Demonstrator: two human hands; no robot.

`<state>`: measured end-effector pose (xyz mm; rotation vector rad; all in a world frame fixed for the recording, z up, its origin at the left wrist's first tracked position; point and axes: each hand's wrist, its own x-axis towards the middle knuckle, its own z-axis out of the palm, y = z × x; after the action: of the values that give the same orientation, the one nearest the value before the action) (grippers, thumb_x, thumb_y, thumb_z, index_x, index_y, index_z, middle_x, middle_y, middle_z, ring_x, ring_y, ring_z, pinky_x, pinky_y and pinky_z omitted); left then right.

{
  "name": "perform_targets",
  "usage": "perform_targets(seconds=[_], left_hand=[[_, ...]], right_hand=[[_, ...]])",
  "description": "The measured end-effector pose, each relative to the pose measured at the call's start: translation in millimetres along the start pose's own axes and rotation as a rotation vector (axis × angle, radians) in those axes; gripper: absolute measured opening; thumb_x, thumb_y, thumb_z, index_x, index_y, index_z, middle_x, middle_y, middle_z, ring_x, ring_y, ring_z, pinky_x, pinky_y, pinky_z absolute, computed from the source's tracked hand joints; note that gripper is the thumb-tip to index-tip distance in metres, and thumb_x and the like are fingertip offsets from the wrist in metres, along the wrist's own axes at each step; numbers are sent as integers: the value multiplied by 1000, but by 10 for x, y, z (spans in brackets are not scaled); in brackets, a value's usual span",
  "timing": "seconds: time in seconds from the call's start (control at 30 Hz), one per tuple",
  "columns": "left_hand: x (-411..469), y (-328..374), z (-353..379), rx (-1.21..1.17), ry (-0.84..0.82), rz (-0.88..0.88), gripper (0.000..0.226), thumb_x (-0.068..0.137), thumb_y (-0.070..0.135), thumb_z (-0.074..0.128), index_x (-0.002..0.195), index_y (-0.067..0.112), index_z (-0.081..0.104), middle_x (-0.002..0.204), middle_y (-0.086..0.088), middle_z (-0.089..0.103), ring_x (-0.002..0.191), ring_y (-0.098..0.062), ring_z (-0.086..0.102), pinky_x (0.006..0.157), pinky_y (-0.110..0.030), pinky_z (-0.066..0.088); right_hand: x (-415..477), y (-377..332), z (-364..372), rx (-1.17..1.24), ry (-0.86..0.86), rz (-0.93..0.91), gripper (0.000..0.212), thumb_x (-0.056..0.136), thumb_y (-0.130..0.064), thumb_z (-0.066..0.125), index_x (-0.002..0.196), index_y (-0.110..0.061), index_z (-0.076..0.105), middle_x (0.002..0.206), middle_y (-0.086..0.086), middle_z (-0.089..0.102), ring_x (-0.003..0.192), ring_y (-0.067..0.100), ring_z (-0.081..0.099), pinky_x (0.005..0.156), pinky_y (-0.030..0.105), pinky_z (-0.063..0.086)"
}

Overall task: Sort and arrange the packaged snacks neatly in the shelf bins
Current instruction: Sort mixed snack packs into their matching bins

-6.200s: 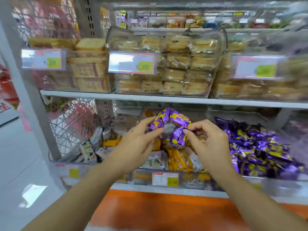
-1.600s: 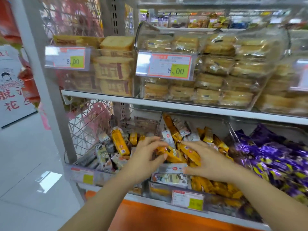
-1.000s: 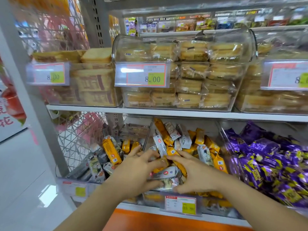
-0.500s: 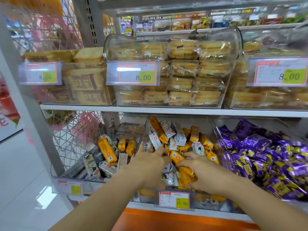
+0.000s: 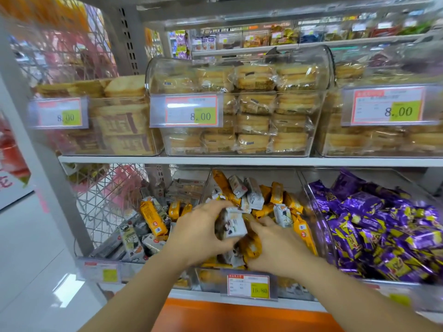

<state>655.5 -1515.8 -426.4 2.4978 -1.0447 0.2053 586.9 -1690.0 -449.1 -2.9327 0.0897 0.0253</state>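
Both hands are in the middle clear bin (image 5: pixel 309 202) on the lower shelf, which holds a jumble of orange packs (image 5: pixel 300 230) and grey-white packs (image 5: pixel 254 195). My left hand (image 5: pixel 199 232) grips a small bunch of grey-white snack packs (image 5: pixel 231 224), lifted a little above the pile. My right hand (image 5: pixel 273 245) lies among the orange packs just right of that bunch, fingers curled into them; whether it holds one is hidden. The left bin (image 5: pixel 153 219) holds the same two kinds mixed.
A right bin is full of purple packs (image 5: pixel 374 226). Above, clear lidded boxes (image 5: pixel 239 104) hold stacked pastries behind 8.00 price tags. A price tag (image 5: pixel 248 286) hangs on the middle bin's front. White floor lies at left, an orange base panel below.
Earlier I held purple packs; they are gone from my hands. In the last second both hands dug into the middle bin, and my left hand has gathered up grey-white packs.
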Motion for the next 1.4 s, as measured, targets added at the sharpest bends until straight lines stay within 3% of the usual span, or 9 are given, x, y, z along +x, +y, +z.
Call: perform_targets(seconds=[0.1,0.2,0.6,0.77,0.93,1.07,1.17,1.33,1.4], left_hand=[[-76,-110,-22,-355,137,-92,58,78,43,71,125,48,38,117,31,47,102,11,47,79,-7,39],[-130,-202,-8,-596,328,-181,56,79,34,73,126,41,43,122,22,52,112,2,51,92,-24,47],[-387,-562,-84,-718,899,-384,58,78,15,75,113,47,40,113,13,53,107,-10,56,91,-30,47],[-412,-893,-50,-465,796,-378,62,85,13,69,136,17,35,120,14,41,113,10,41,92,-6,34],[-385,-1159,34,38,456,-505,63,94,31,54,148,32,21,156,-7,16,145,-34,5,111,-63,17],[-389,-1142,60,151,72,-654,60,95,59,24,149,42,1,157,3,-22,142,-32,-24,108,-64,-8],[-353,-1070,14,139,77,-620,53,97,55,21,148,43,13,158,7,-18,142,-27,-24,107,-64,-13],[-222,-785,-18,46,225,-438,36,99,39,37,134,38,41,153,7,17,145,-17,2,110,-58,-9],[-87,-618,15,27,173,-334,33,98,40,39,131,38,46,146,12,29,139,-15,23,112,-56,-8]], right_hand=[[7,5,-25,138,3,38,64,71,-46,64,130,-40,40,135,-5,37,93,16,57,66,25,44],[-18,0,-83,374,91,65,42,73,-37,65,111,-42,50,127,-11,41,71,6,52,63,25,43],[444,-800,-60,522,296,-145,49,85,-42,61,131,-39,44,136,-12,28,117,14,44,84,24,41],[730,-1126,-59,394,272,-104,56,91,-48,53,142,-43,29,150,-2,17,129,30,38,99,36,40],[911,-1252,-103,421,179,-187,62,94,-35,54,146,-42,20,157,0,-6,140,26,26,105,35,35],[916,-1202,-17,360,34,-267,59,95,-26,48,146,-37,19,155,0,17,141,25,24,116,43,22],[807,-1065,16,245,17,-358,42,98,-26,43,139,-33,40,146,-4,41,141,14,22,119,38,-3],[649,-401,-175,329,442,-21,35,91,-35,54,126,-31,55,120,-1,61,116,23,52,99,40,41],[645,-50,-280,166,382,194,49,87,-47,54,132,-29,48,115,7,63,110,31,56,92,40,45]])
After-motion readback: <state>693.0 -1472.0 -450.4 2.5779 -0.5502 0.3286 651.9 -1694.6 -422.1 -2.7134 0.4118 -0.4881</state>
